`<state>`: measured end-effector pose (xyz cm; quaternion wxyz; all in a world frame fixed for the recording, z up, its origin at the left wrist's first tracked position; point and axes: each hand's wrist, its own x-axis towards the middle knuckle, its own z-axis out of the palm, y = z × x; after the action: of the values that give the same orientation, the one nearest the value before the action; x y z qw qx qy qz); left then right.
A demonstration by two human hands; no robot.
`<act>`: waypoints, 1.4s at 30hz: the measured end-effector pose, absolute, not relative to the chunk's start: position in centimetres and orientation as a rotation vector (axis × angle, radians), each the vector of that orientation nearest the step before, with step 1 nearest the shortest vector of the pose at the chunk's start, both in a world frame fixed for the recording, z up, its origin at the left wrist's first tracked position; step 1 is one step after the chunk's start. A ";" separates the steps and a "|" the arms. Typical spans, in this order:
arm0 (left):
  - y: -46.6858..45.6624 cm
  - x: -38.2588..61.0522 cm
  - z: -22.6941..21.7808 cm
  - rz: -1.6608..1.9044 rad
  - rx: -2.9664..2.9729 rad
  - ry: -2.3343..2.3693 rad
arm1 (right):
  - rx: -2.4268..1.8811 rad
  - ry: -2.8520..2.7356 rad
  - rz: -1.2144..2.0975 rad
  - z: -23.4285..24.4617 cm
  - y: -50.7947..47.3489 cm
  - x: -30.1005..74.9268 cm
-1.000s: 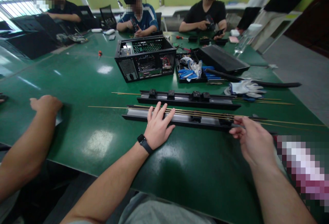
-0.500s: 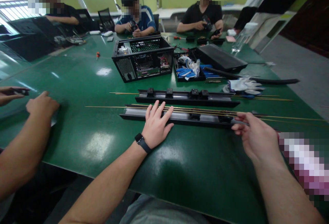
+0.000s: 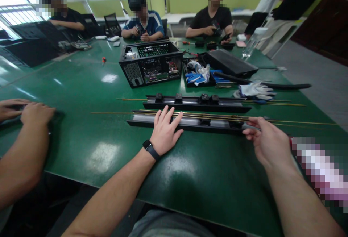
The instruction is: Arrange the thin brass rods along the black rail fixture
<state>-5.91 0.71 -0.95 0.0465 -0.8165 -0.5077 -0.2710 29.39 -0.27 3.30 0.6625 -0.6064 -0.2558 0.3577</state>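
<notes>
My left hand (image 3: 164,131), with a black watch on its wrist, lies flat with spread fingers on the near black rail (image 3: 195,123) and presses down on the thin brass rods (image 3: 114,113) that run along it. At the rail's right end, my right hand (image 3: 268,141) pinches the rail's tip and the rods between thumb and fingers. A second black rail (image 3: 197,103) with several black clips lies parallel just behind, with more brass rods beside it.
An open black computer case (image 3: 150,62) stands behind the rails, beside a black tray (image 3: 199,72) of blue and white gloves and a flat black panel (image 3: 231,62). White gloves (image 3: 254,90) lie to the right. A co-worker's arms (image 3: 24,135) rest at left. Several people sit across the green table (image 3: 81,84).
My hands stay on the near rail, almost still. The co-worker's hands at left have come together and moved further left. The view has shifted slightly.
</notes>
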 end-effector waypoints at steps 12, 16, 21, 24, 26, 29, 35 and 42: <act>0.7 -6.0 -0.9 -0.825 -2.497 -1.542 | -1.406 -0.546 0.741 3.1 -0.2 29.9; 0.8 -6.1 -1.0 -0.835 -2.496 -1.555 | -1.363 -0.688 0.842 2.2 -0.4 29.8; 0.8 -6.1 -1.1 -0.852 -2.495 -1.541 | -1.367 -0.663 0.771 1.1 -0.1 30.8; 0.8 -6.1 -1.1 -0.856 -2.490 -1.532 | -1.390 -0.609 0.710 0.9 0.1 31.1; 0.8 -6.2 -1.1 -0.854 -2.493 -1.534 | -1.378 -0.647 0.746 0.9 0.1 30.9; 0.8 -6.2 -1.1 -0.847 -2.494 -1.548 | -1.346 -0.728 0.838 1.1 -0.1 30.4; 0.8 -6.0 -1.0 -0.847 -2.493 -1.536 | -1.383 -0.568 0.745 1.7 0.0 30.9; 0.8 -6.2 -1.0 -0.843 -2.495 -1.563 | -1.334 -0.674 0.839 1.6 -0.3 29.8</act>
<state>-6.16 0.81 -1.03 0.0397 -0.8140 -0.5100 -0.2751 29.85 -0.32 1.57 0.6548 -0.5883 -0.2972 0.3699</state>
